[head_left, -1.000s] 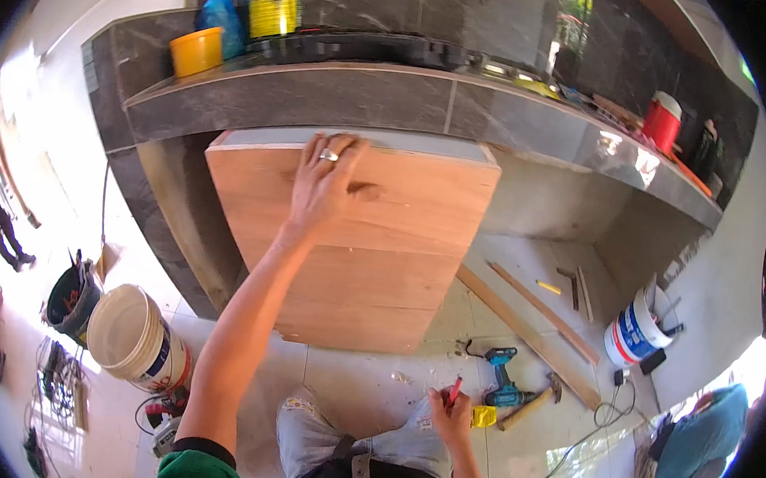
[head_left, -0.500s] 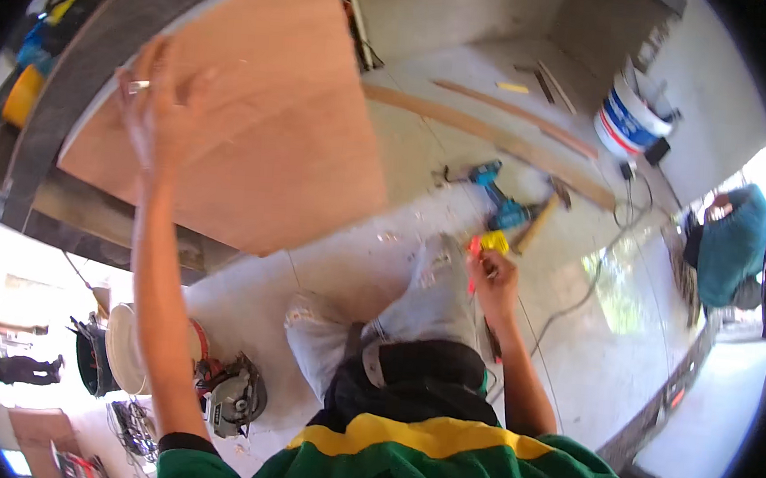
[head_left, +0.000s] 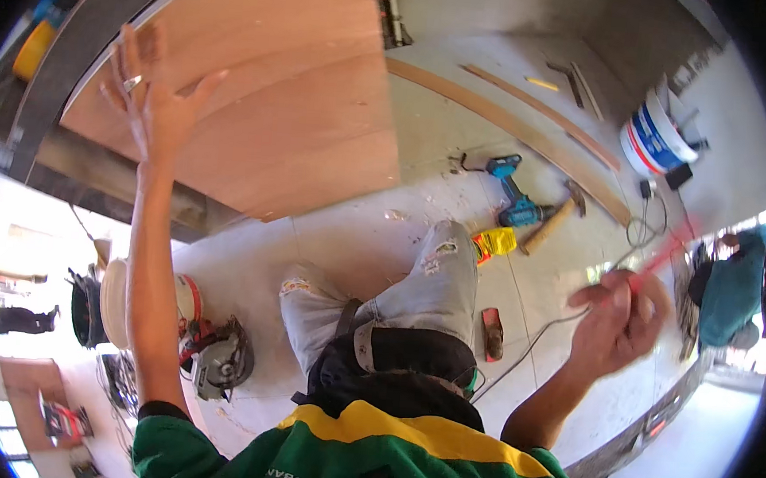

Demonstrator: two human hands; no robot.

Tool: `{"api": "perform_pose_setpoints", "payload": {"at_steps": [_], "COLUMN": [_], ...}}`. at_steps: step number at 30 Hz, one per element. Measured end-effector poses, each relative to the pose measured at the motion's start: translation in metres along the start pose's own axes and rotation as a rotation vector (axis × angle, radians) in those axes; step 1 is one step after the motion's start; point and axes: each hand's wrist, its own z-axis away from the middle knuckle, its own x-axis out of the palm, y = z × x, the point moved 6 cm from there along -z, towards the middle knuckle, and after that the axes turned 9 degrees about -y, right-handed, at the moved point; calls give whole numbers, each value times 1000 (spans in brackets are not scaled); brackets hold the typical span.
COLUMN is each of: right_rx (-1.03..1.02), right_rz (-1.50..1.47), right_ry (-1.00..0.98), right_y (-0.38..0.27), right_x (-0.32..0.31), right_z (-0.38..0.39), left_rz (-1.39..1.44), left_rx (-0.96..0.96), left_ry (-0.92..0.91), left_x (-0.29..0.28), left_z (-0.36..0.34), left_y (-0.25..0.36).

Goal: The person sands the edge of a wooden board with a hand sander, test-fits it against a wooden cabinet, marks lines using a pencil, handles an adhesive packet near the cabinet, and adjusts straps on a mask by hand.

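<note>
My left hand (head_left: 148,103) lies with fingers spread on a reddish-brown plywood panel (head_left: 277,98), near the panel's left edge. The panel rests on a dark-edged frame (head_left: 40,122). My right hand (head_left: 621,322) is out to the right above the floor, its fingers closed round a thin red stick-like thing (head_left: 666,254). Motion smears that thing, so its kind does not show. By my knee lies a yellow and red packet (head_left: 494,244), apart from both hands.
A teal cordless drill (head_left: 518,206) and a hammer (head_left: 553,224) lie on the tiles. Long wood strips (head_left: 514,142) stretch behind them, near a white and blue bucket (head_left: 657,134). A circular saw (head_left: 219,361) stands at left. Another person (head_left: 735,286) crouches at far right.
My right hand has moved from beside the packet outward to the right, carrying the red thing. The packet stays on the floor. My left hand remains at the panel, its fingers now wider apart.
</note>
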Motion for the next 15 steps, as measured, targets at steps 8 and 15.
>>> {"api": "perform_pose_setpoints", "payload": {"at_steps": [8,15], "right_rx": [-239,-100], "right_rz": [-808,-1375], "right_ry": [-205,-1187], "right_y": [-100,-189], "right_x": [59,162], "right_z": [14,25], "left_rz": [85,257], "left_rx": [-155,-162], "left_ry": [-222,-178], "left_x": [-1,11], "left_z": [14,11], "left_y": [-6,-14]}}
